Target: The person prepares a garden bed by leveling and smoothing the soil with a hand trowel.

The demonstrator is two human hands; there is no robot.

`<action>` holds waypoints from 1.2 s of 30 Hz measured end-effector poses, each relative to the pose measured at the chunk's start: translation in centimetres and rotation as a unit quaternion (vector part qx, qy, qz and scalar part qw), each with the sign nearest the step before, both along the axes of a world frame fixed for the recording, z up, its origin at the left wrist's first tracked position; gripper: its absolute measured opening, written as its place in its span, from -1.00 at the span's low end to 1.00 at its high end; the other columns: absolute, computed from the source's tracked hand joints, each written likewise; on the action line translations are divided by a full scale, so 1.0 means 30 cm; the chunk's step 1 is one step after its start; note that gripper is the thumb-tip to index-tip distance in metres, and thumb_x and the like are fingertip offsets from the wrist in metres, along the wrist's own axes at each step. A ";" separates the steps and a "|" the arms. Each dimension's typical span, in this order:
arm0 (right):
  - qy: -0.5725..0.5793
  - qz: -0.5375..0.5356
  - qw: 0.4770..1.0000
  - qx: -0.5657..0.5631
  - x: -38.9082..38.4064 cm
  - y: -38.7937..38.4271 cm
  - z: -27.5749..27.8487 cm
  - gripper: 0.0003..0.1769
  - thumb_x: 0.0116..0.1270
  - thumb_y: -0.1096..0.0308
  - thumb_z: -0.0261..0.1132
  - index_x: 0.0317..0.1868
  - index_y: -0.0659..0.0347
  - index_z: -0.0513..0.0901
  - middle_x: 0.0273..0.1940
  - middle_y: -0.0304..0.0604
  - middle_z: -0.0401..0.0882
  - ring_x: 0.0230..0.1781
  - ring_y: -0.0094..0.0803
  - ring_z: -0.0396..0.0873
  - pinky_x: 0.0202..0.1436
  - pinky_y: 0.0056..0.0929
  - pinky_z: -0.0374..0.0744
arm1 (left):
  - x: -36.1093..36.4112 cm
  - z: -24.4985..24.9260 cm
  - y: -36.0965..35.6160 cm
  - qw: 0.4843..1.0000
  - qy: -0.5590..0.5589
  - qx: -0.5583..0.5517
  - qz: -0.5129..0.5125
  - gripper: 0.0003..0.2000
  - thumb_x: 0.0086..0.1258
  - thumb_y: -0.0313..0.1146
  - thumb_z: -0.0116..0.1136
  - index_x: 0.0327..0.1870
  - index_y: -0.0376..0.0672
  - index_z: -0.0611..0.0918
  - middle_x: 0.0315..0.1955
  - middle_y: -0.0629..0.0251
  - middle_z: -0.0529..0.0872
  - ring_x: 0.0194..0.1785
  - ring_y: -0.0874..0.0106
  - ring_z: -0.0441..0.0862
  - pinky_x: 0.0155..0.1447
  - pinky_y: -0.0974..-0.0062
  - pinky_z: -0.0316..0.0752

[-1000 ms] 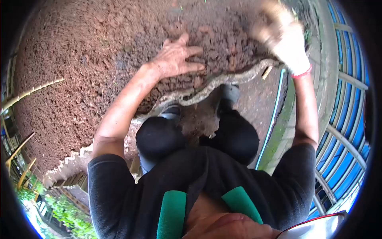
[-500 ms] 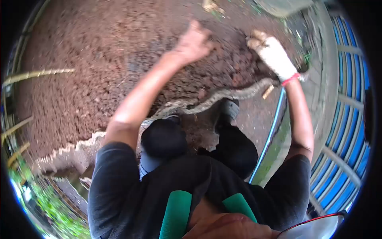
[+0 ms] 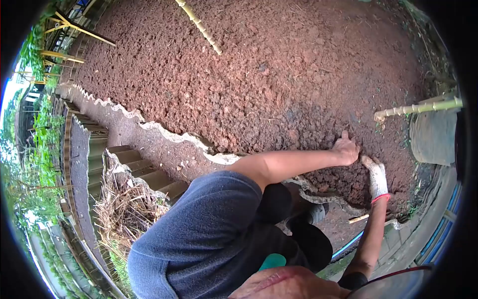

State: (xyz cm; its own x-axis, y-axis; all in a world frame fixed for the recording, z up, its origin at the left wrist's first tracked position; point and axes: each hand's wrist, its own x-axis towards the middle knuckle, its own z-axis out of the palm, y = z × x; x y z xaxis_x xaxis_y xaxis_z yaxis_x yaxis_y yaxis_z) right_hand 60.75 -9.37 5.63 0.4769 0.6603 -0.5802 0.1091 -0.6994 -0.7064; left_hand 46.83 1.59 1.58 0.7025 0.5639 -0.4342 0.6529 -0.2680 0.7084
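My left hand [image 3: 347,149] is bare and reaches across to the right, low over the dark, crumbly soil [image 3: 318,127]. One finger points away from me while the others are curled in; whatever they may hold is hidden. Close beside it on the right is my right hand [image 3: 377,178], in a white glove with a red cuff and bare fingertips. Its fingers are bent together and touch the soil; I cannot make out anything between them. Clumps of loose reddish earth lie around both hands.
A wavy pale edging [image 3: 174,137] borders the soil bed on my side. One bamboo pole [image 3: 199,25] lies at the top, another [image 3: 418,108] at the right beside a grey rounded container [image 3: 433,137]. Dry straw [image 3: 124,214] is heaped lower left. A small stick [image 3: 358,218] lies near the edging.
My view has swung left, showing more of the bed and the straw. My left hand has come closer to my right hand, and both are now low at the soil.
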 end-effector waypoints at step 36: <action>0.432 0.061 0.823 0.363 -0.733 0.859 0.437 -0.45 0.55 0.04 -0.09 0.29 0.31 0.35 0.21 0.12 0.42 0.17 -0.15 0.48 0.29 -0.20 0.45 | -0.464 0.460 0.592 0.735 -0.395 0.244 0.494 -0.41 0.42 -0.10 0.00 0.41 -0.16 0.28 0.29 -0.49 0.07 0.40 -0.30 0.05 0.47 -0.17 -0.02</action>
State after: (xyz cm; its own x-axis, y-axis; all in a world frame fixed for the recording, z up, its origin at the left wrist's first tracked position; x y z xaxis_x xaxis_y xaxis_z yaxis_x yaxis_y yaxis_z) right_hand 38.77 16.40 18.75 -0.0025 0.9950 -0.0995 -0.6161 -0.0799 -0.7836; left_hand 32.91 19.36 15.39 -0.2316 0.9211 0.3129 0.1357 -0.2879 0.9480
